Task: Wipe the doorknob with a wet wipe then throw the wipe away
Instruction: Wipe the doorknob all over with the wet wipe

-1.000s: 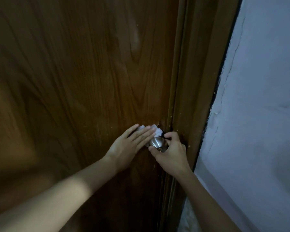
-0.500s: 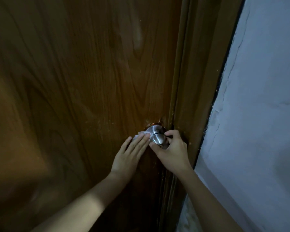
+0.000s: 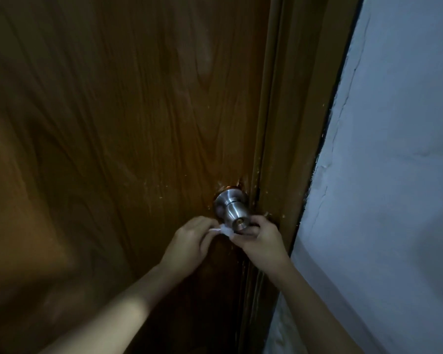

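Left hand (image 3: pixel 189 241) pinches the one wet wipe (image 3: pixel 224 230) under the single doorknob (image 3: pixel 233 213); right hand (image 3: pixel 261 238) curls round the knob.

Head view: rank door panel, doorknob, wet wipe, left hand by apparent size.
1. Door panel, by far the largest.
2. Left hand.
3. Doorknob, a little smaller than the hand.
4. Wet wipe, though only a small bunched part shows between the hands, so its full size is unknown.

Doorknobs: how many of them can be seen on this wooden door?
1. The single metal doorknob sits at the door's right edge, beside the frame, just above the left hand and right hand, which hold a white wet wipe under it. None appears hidden.
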`<state>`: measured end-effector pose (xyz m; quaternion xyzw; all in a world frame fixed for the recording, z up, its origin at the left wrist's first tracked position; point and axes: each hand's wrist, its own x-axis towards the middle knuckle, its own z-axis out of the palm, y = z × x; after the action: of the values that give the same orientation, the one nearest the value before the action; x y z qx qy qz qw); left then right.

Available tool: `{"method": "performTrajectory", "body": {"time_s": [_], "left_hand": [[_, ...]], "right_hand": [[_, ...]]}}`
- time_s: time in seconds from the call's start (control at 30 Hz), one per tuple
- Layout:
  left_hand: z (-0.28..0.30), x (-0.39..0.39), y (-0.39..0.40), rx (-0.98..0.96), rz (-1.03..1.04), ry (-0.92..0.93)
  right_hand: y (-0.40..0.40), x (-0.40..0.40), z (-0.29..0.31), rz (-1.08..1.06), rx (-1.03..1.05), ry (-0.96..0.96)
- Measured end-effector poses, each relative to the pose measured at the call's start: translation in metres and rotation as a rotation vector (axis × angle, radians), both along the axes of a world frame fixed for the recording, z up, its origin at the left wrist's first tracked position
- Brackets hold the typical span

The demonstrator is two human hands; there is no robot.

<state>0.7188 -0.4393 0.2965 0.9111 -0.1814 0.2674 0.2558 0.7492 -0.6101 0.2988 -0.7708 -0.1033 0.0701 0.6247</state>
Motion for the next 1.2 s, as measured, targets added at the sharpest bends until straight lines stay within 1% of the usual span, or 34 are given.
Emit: {"method": "performTrajectory", "body": {"time_s": [0.03, 0.07, 0.1, 0.17, 0.23, 0.33, 0.4, 0.47, 0.53, 0.6, 0.67, 0.73, 0.83, 0.9, 0.97, 1.03, 1.1, 1.2], "left_hand": [[-0.004, -0.003, -0.008, -0.248, -0.016, 0.165], [-0.008, -0.005, -0.016, -0.443, -0.036, 0.292], [-0.01, -0.006, -0.022, -0.597, -0.05, 0.387], [-0.009, -0.007, -0.031, -0.813, -0.061, 0.509], [-0.004, -0.006, -0.036, -0.906, -0.016, 0.553], [0.002, -0.002, -0.035, -0.887, 0.058, 0.558], [0.005, -0.003, -0.034, -0.87, 0.048, 0.572], [0.004, -0.006, -0.032, -0.868, 0.021, 0.59], [0.004, -0.008, -0.027, -0.904, 0.043, 0.589], [0.005, -0.008, -0.021, -0.966, 0.107, 0.573], [0.006, -0.009, -0.016, -1.02, 0.153, 0.554], [0.008, -0.01, -0.013, -1.043, 0.176, 0.545], [0.009, -0.012, -0.012, -1.055, 0.18, 0.541], [0.009, -0.012, -0.014, -1.059, 0.178, 0.53], [0.01, -0.013, -0.017, -1.054, 0.174, 0.51], [0.013, -0.015, -0.018, -1.038, 0.143, 0.469], [0.015, -0.02, -0.017, -0.988, 0.082, 0.399], [0.015, -0.026, -0.01, -0.824, -0.063, 0.357]], "right_hand": [[-0.001, -0.002, -0.003, 0.059, 0.089, 0.093], [-0.002, -0.004, -0.005, 0.11, 0.182, 0.15], [-0.002, -0.007, -0.006, 0.135, 0.23, 0.151], [-0.002, -0.01, -0.007, 0.085, 0.19, 0.037], [0.0, -0.013, -0.006, -0.012, 0.138, -0.069], [0.003, -0.015, -0.001, -0.134, 0.07, -0.173], [0.004, -0.018, 0.0, -0.228, -0.025, -0.288], [0.006, -0.022, 0.001, -0.391, -0.072, -0.42], [0.007, -0.024, 0.008, -0.562, -0.023, -0.579], [0.007, -0.021, 0.018, -0.638, 0.013, -0.723], [0.01, -0.015, 0.024, -0.562, -0.069, -0.801], [0.017, -0.012, 0.021, -0.397, -0.225, -0.816], [0.02, -0.011, 0.014, -0.275, -0.363, -1.004], [0.019, -0.006, 0.012, -0.135, -0.497, -1.129], [0.02, -0.006, 0.006, -0.001, -0.611, -1.204], [0.023, -0.014, -0.002, 0.025, -0.582, -1.188], [0.028, -0.023, -0.007, -0.014, -0.453, -1.131], [0.033, -0.031, -0.006, -0.08, -0.234, -1.033]]}}
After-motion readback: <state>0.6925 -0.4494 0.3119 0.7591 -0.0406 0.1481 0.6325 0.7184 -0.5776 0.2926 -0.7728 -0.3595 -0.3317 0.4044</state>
